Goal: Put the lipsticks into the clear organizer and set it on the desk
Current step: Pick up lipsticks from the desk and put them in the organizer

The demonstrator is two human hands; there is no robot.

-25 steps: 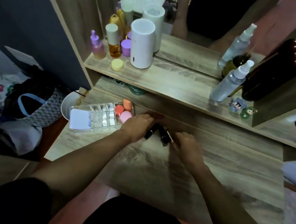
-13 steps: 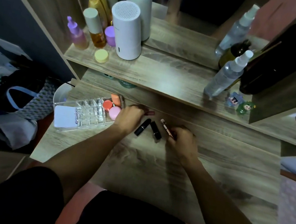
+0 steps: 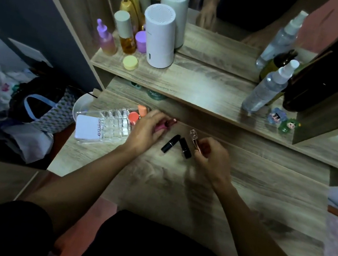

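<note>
The clear organizer [image 3: 107, 126] lies on the desk [image 3: 177, 184] at the left, with a white card against its front and orange sponges at its right end. My left hand [image 3: 146, 131] is just right of it, closed around a dark red lipstick [image 3: 170, 122] whose tip sticks out. Two black lipsticks [image 3: 170, 143] [image 3: 185, 147] lie side by side on the desk between my hands. My right hand [image 3: 212, 154] pinches a slim rose-gold lipstick [image 3: 194, 137] that points up and left.
A raised shelf [image 3: 192, 85] behind the desk carries a white cylinder [image 3: 159, 36], coloured bottles, a yellow jar [image 3: 130, 62], spray bottles [image 3: 266, 87] and small figurines. A mirror stands behind. Bags and a white bowl [image 3: 81, 104] lie left of the desk.
My hands have drawn apart and uncovered the two black lipsticks. The left hand has picked up the dark red lipstick and the right the rose-gold one. The view shifted.
</note>
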